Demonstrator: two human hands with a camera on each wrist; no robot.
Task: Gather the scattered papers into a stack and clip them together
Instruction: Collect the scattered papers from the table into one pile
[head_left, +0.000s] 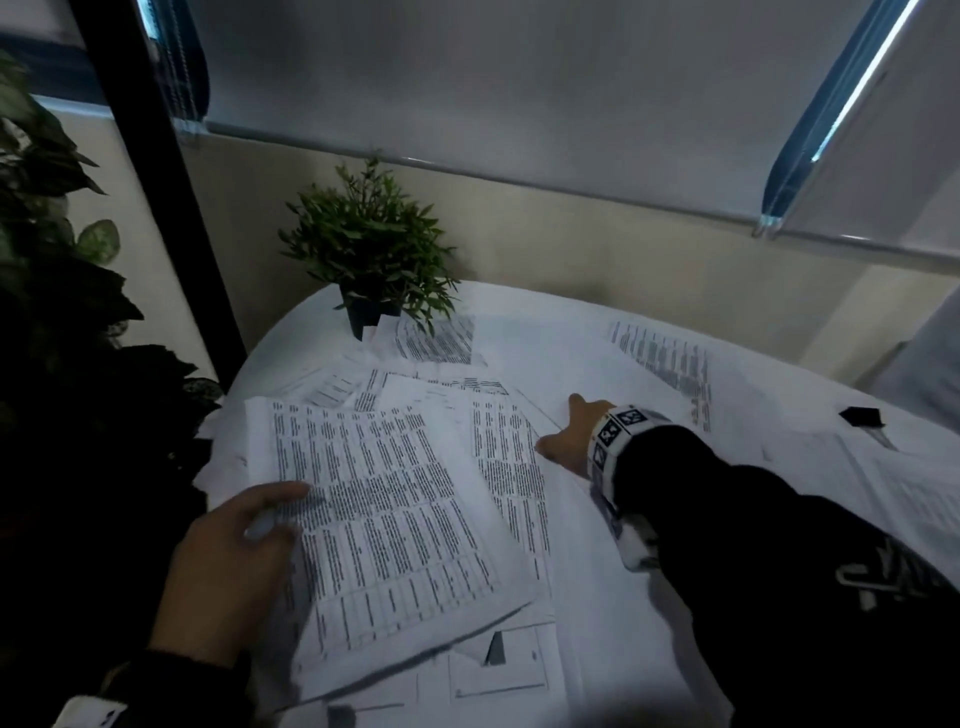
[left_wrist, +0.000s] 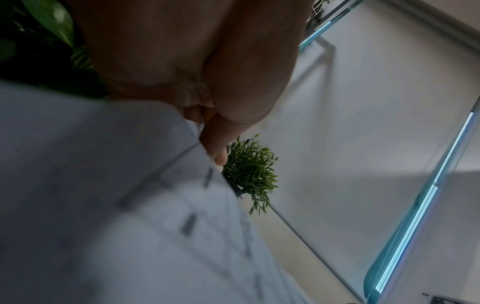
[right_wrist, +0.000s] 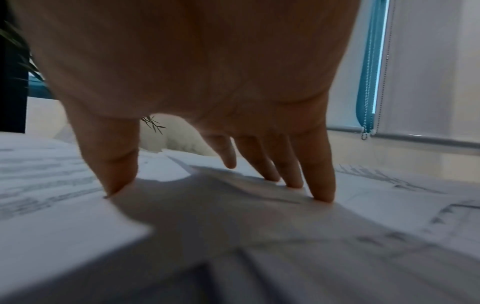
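Observation:
Printed papers lie scattered over a white round table (head_left: 540, 317). My left hand (head_left: 239, 551) grips a sheaf of printed sheets (head_left: 395, 519) at its left edge, thumb on top; in the left wrist view the thumb (left_wrist: 215, 144) pinches the paper (left_wrist: 103, 185). My right hand (head_left: 563, 434) reaches forward with straight, spread fingers (right_wrist: 322, 191) pressing on a loose sheet (right_wrist: 233, 222) in the middle of the table. A black binder clip (head_left: 862, 418) lies at the far right, apart from both hands.
A small potted plant (head_left: 369, 249) stands at the table's back edge with a sheet (head_left: 436, 340) beside it. More sheets lie at the far right (head_left: 665, 364) and near right (head_left: 909, 493). A large leafy plant (head_left: 57, 312) crowds the left side.

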